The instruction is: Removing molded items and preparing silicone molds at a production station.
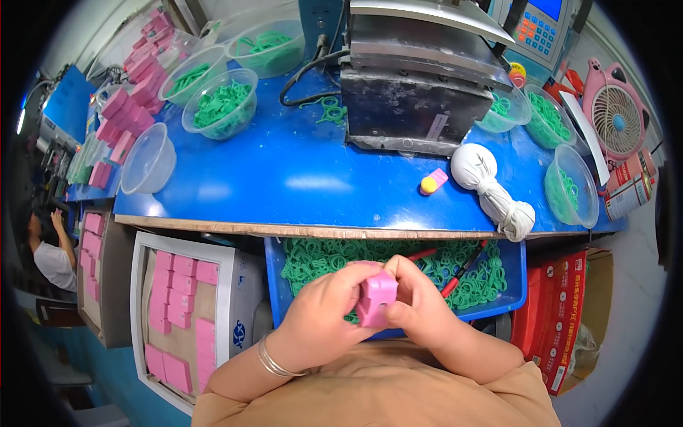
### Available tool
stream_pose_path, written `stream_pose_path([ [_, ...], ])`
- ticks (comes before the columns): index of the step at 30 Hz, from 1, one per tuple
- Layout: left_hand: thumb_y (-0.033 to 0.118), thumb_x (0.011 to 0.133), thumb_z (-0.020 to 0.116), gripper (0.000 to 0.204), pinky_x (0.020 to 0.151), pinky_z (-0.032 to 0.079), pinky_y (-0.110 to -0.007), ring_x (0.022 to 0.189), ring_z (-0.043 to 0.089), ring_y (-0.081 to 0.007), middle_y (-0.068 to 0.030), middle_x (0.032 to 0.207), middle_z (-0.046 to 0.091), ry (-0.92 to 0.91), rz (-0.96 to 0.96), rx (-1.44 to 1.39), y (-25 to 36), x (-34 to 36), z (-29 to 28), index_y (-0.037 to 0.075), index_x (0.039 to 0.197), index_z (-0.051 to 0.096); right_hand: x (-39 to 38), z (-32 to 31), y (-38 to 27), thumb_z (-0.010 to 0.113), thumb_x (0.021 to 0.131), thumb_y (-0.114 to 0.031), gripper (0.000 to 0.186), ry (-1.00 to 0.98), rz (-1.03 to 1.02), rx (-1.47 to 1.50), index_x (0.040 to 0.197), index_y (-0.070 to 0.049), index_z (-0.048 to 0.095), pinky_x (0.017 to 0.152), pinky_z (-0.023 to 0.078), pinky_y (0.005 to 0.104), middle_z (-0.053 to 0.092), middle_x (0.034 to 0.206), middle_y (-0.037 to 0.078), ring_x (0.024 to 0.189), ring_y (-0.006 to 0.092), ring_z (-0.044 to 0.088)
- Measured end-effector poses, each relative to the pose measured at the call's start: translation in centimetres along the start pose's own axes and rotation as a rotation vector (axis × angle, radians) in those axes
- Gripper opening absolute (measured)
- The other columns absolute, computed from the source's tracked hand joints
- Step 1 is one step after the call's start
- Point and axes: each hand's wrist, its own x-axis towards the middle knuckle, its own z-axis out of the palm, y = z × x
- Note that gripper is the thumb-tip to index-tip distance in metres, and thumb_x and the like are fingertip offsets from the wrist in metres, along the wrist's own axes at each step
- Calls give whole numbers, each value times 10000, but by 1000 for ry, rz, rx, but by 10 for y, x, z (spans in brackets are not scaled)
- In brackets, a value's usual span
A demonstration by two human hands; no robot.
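Both my hands meet low in the middle of the view around one small pink block (377,299). My left hand (324,313), with a metal bangle on its wrist, grips the block from the left. My right hand (420,306) pinches it from the right with fingers curled over its top. Right behind my hands a blue bin (516,285) under the table edge holds several green rubber rings (320,260) and a red-handled tool (462,274).
The blue table (299,178) carries a black press machine (416,92), clear bowls of green rings (220,103), an empty bowl (146,160), a white cloth bundle (491,185) and stacked pink blocks (131,92). A box of pink blocks (181,313) stands at lower left. Another person (50,252) sits far left.
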Motion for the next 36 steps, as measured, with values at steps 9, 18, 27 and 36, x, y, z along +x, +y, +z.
stream_pose_path([
  [9, 415, 545, 833, 1065, 886, 464, -342, 1062, 536, -254, -232, 1181, 450, -126, -14, -376, 12, -12, 8, -31, 1273, 197, -4, 9, -2, 496, 929, -259, 268, 55, -69, -147, 804, -25, 537, 711, 425, 280, 520, 914, 79, 788, 138, 507],
  [18, 37, 711, 717, 789, 671, 479, -242, 826, 587, -137, -156, 974, 555, 26, -127, -600, 14, -14, 16, -8, 1266, 158, -10, -3, 7, 412, 957, -269, 329, 50, -219, -505, 1013, 18, 560, 843, 384, 319, 501, 1047, 127, 957, 208, 475],
  [27, -116, 751, 483, 470, 592, 422, -169, 722, 516, -60, -89, 894, 514, 128, -267, -549, 17, -18, 23, 46, 1124, 248, -10, -4, 4, 388, 957, -333, 394, 32, -350, -646, 952, 26, 551, 821, 377, 317, 466, 996, 130, 913, 209, 445],
  [36, -130, 741, 508, 407, 579, 406, -175, 726, 466, -54, -61, 879, 421, 212, -285, -626, 9, -22, 25, 33, 1031, 273, -14, 4, 11, 382, 962, -288, 248, 177, -288, -281, 926, -47, 335, 744, 410, 258, 456, 988, 109, 841, 111, 448],
])
